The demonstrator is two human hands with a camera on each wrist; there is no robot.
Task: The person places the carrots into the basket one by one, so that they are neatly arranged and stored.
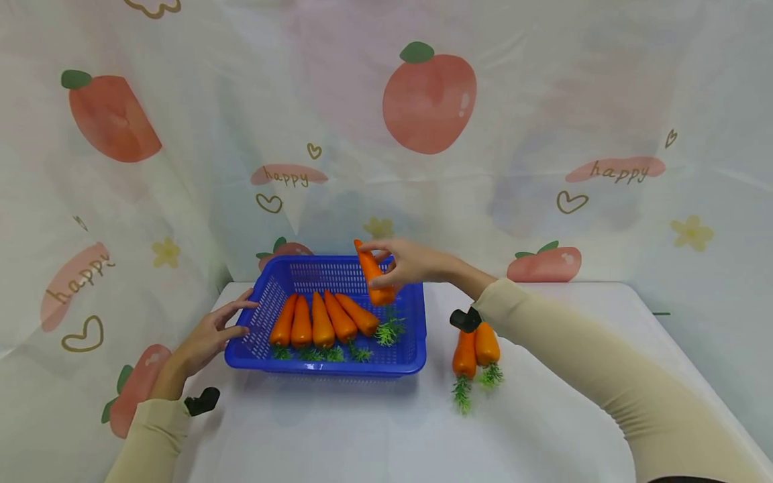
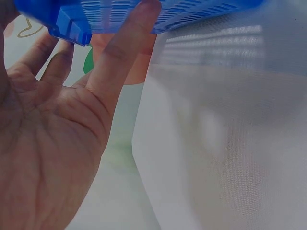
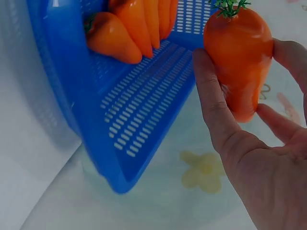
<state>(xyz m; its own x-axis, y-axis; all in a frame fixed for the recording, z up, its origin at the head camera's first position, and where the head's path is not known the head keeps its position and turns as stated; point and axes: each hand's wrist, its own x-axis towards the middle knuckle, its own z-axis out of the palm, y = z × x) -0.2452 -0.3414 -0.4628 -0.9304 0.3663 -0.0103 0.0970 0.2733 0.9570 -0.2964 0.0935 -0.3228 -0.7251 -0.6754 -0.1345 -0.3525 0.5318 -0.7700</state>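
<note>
My right hand (image 1: 413, 261) pinches an orange carrot (image 1: 376, 275) between thumb and fingers above the right part of a blue basket (image 1: 332, 366). The carrot's narrow end points up and its leafy top (image 3: 232, 5) hangs below. Inside the basket several carrots (image 1: 323, 320) lie side by side, narrow ends away from me, green leaves (image 1: 389, 329) towards the near wall. At the basket's left end my left hand (image 1: 208, 335) rests with fairly straight fingers and the thumb (image 2: 122, 55) against the side.
Two more carrots (image 1: 465, 355) lie on the white table (image 1: 338, 436) right of the basket, partly under the right forearm in the head view. A printed cloth (image 1: 350, 201) hangs behind the table and along the left side.
</note>
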